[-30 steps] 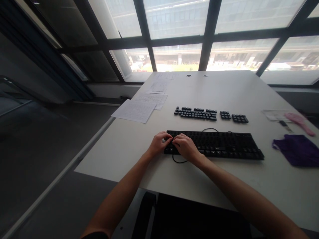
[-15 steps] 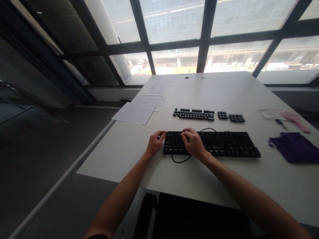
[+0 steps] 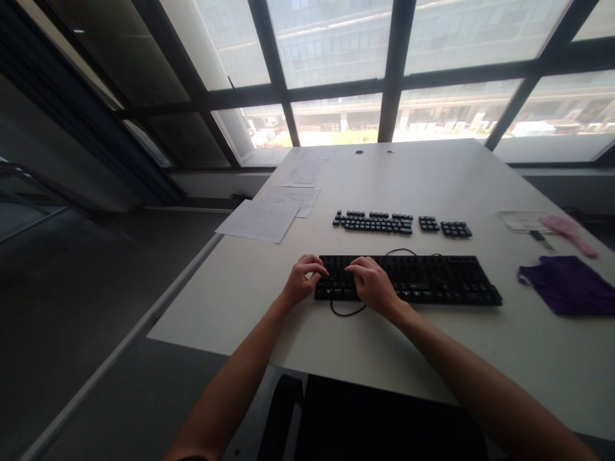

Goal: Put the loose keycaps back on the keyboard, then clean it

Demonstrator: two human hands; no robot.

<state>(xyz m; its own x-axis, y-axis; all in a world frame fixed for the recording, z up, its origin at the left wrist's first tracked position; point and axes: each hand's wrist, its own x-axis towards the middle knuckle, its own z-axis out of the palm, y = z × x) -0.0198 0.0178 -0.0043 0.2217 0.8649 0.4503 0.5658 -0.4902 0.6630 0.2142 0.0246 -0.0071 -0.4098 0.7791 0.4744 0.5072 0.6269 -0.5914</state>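
A black keyboard (image 3: 432,282) lies on the white table in front of me, with dark gaps among its keys. Over its left end reaches my left hand (image 3: 303,280), index finger and thumb apart at the edge keys. My right hand (image 3: 375,283) rests above the left-middle keys, fingers stretched toward the left and nothing visible in them. Behind the keyboard, loose black keycaps (image 3: 377,222) are laid out in rows, with two smaller keycap groups, one middle (image 3: 428,223) and one right (image 3: 456,229). The keys under my fingertips are hidden.
Written paper sheets (image 3: 259,219) lie along the left table edge. On the right are a purple cloth pouch (image 3: 569,283), a pink brush-like object (image 3: 564,229) and a small dark tool (image 3: 542,239). A black cable (image 3: 346,314) loops out in front of the keyboard.
My left hand has shifted slightly right, its fingers now over the keyboard's edge and parted. The right hand's fingers have stretched out a little toward the left. The keyboard stays put.
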